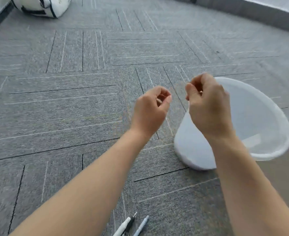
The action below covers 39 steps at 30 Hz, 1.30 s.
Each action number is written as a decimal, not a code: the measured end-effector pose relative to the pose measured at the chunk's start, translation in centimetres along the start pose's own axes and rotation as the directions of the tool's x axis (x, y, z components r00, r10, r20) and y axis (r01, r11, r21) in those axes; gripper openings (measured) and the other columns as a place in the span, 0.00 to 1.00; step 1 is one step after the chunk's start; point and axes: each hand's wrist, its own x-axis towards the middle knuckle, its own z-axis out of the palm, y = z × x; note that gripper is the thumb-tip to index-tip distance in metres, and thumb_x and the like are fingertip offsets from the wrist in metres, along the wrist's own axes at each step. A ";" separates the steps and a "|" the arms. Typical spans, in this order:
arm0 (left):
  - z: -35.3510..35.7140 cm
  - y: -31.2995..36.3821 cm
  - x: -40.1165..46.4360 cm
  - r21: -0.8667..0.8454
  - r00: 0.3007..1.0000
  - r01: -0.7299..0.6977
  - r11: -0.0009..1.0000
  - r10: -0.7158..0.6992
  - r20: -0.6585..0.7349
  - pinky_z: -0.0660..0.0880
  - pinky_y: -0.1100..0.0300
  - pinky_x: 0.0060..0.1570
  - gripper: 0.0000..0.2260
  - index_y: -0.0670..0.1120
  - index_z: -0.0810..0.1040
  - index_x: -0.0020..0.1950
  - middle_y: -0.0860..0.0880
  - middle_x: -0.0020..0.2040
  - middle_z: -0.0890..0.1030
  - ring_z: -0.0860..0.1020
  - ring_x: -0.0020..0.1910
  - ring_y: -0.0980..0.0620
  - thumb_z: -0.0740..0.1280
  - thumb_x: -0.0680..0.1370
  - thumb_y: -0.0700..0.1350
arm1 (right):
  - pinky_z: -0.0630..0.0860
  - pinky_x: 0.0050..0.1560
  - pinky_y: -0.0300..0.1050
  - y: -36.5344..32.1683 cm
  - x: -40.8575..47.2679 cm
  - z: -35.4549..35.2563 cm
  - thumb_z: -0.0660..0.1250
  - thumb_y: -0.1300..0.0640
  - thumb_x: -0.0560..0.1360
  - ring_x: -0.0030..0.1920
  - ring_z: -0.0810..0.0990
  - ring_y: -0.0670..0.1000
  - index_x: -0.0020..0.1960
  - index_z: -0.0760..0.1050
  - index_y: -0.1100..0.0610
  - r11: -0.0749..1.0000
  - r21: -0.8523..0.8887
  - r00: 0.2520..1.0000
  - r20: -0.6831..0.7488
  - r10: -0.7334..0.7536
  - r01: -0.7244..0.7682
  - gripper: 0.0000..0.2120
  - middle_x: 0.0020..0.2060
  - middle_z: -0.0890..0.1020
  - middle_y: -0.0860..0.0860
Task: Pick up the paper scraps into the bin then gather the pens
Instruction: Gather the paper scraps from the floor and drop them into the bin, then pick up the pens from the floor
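A translucent white bin (268, 120) stands on the grey carpet at the right, with a pale scrap (252, 139) lying at its bottom. My right hand (208, 108) hovers over the bin's left rim, fingers curled loosely, nothing visible in it. My left hand (150, 109) hangs just left of the bin above the carpet, its fingers curled in with no object showing. Three pens (132, 225) lie close together on the carpet at the bottom edge, between my forearms. No paper scraps show on the carpet.
A white bag with black straps (41, 5) sits at the far left by the wall. A low grey ledge (259, 12) runs along the far right. Carpet tiles (55, 108) cover the floor all around.
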 end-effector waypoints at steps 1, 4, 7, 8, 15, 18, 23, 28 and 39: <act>0.9 1.5 0.8 -0.009 0.998 -0.053 0.999 0.053 0.028 0.74 0.64 0.33 0.02 0.46 0.79 0.44 0.54 0.36 0.79 0.75 0.31 0.61 0.68 0.75 0.43 | 0.71 0.43 0.45 0.8 0.3 -1.9 0.64 0.56 0.77 0.39 0.77 0.53 0.46 0.76 0.57 0.998 -0.055 0.999 -0.024 0.027 -0.028 0.05 0.37 0.82 0.51; 3.5 4.6 1.7 0.007 0.973 -0.186 0.983 0.183 0.137 0.76 0.58 0.38 0.01 0.46 0.80 0.43 0.53 0.38 0.81 0.75 0.31 0.58 0.69 0.74 0.43 | 0.75 0.47 0.50 4.6 0.3 -5.3 0.65 0.58 0.75 0.44 0.79 0.57 0.44 0.77 0.56 0.946 -0.273 0.980 0.051 0.195 -0.174 0.04 0.40 0.83 0.54; 5.4 5.3 1.4 0.068 0.949 -0.238 0.969 0.217 0.231 0.76 0.55 0.40 0.01 0.47 0.79 0.43 0.53 0.40 0.81 0.77 0.34 0.53 0.69 0.73 0.44 | 0.74 0.49 0.48 7.2 -1.0 -6.7 0.64 0.59 0.74 0.49 0.79 0.58 0.49 0.79 0.55 0.877 -0.385 0.930 0.111 0.352 -0.286 0.06 0.45 0.83 0.53; 5.7 5.2 1.2 0.086 0.944 -0.242 0.966 0.215 0.250 0.76 0.54 0.40 0.02 0.48 0.79 0.43 0.53 0.40 0.80 0.77 0.35 0.53 0.69 0.73 0.45 | 0.73 0.46 0.46 7.5 -1.4 -7.0 0.64 0.59 0.74 0.48 0.79 0.57 0.48 0.79 0.56 0.870 -0.387 0.930 0.078 0.360 -0.304 0.06 0.44 0.83 0.52; 3.4 3.5 0.1 0.086 0.967 -0.192 0.978 0.174 0.188 0.77 0.56 0.39 0.02 0.47 0.80 0.44 0.53 0.41 0.80 0.76 0.33 0.56 0.68 0.74 0.44 | 0.68 0.41 0.43 5.0 -2.4 -7.0 0.66 0.63 0.71 0.37 0.75 0.51 0.45 0.78 0.55 0.964 -0.200 0.984 -0.063 0.168 -0.178 0.06 0.38 0.82 0.48; 0.4 0.1 -1.6 0.165 0.984 -0.102 0.981 0.075 0.162 0.77 0.56 0.36 0.02 0.47 0.80 0.43 0.53 0.39 0.80 0.76 0.34 0.56 0.67 0.75 0.43 | 0.72 0.39 0.42 1.5 -4.1 -4.6 0.68 0.58 0.73 0.31 0.76 0.47 0.44 0.78 0.53 0.999 0.042 0.999 0.041 -0.002 0.001 0.02 0.34 0.80 0.44; -4.1 -6.6 -7.8 0.367 0.949 0.091 0.926 -0.192 0.250 0.75 0.56 0.36 0.02 0.48 0.79 0.43 0.52 0.39 0.81 0.78 0.36 0.52 0.66 0.72 0.44 | 0.76 0.38 0.44 0.3 -10.7 4.6 0.67 0.57 0.74 0.32 0.75 0.44 0.45 0.77 0.52 0.978 0.171 0.837 0.513 -0.192 0.120 0.01 0.35 0.81 0.47; -6.5 -11.4 -15.8 0.507 0.862 0.194 0.840 -0.393 0.321 0.77 0.53 0.42 0.02 0.52 0.77 0.44 0.55 0.42 0.80 0.77 0.39 0.53 0.65 0.75 0.47 | 0.77 0.41 0.52 3.6 -18.4 10.1 0.62 0.55 0.76 0.46 0.79 0.55 0.49 0.75 0.50 0.958 0.082 0.530 0.819 -0.222 0.274 0.04 0.45 0.81 0.47; -7.3 -11.2 -29.2 0.643 0.736 0.116 0.757 -0.500 0.456 0.73 0.56 0.39 0.12 0.51 0.72 0.53 0.54 0.46 0.75 0.76 0.45 0.52 0.63 0.75 0.55 | 0.72 0.55 0.50 7.4 -23.7 10.8 0.64 0.50 0.70 0.56 0.72 0.54 0.66 0.70 0.53 0.748 0.154 0.121 0.946 -0.300 0.646 0.24 0.58 0.75 0.51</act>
